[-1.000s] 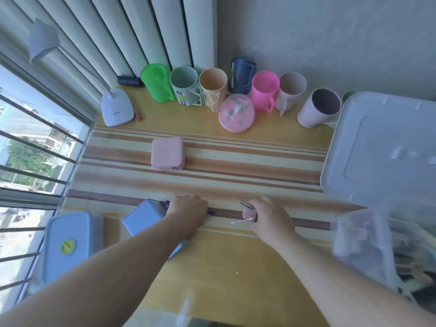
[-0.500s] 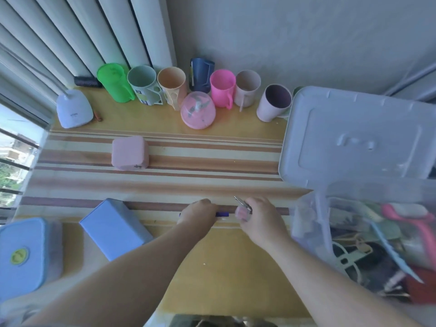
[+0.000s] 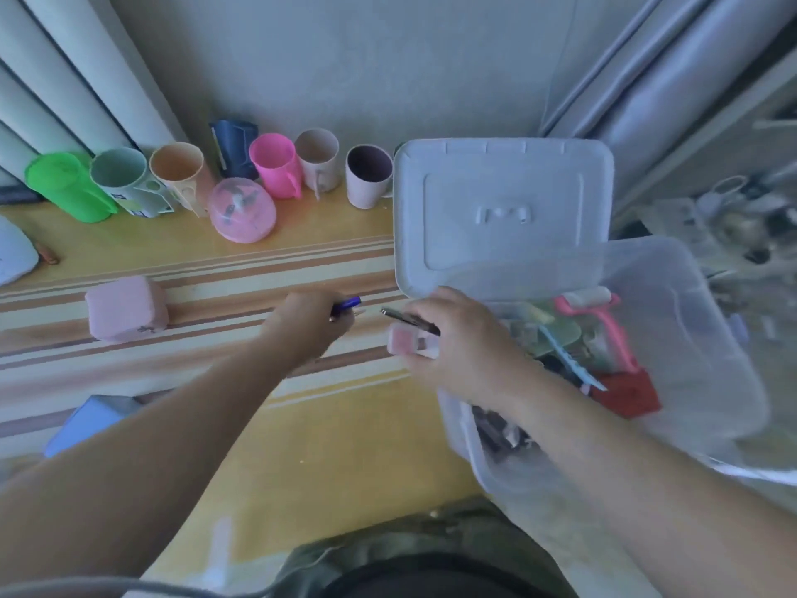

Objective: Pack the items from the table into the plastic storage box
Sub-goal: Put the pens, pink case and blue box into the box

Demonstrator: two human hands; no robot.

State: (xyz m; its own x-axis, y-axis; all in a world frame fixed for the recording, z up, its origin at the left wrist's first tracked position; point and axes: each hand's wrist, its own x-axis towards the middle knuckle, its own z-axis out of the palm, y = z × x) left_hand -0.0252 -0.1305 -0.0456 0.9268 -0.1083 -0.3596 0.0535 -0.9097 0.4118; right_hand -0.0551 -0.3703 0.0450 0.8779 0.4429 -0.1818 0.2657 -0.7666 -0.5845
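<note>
While the left hand (image 3: 308,325) gripped a blue pen (image 3: 348,305), the right hand (image 3: 457,343) held a dark pen (image 3: 407,319) and pink case (image 3: 409,342); best carried over the box (image 3: 690,338) rim, released low.

Clear plastic storage box (image 3: 711,338) open, part-filled; blue pen (image 3: 348,304), pink case (image 3: 409,342) held beside it

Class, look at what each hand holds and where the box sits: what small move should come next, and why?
Probably the right hand should move a little further right and let go of the dark slim pen and small pink-and-white case over the open clear plastic storage box. Its grip is already full at the box's near edge; the left hand with the blue pen sits further off.
</note>
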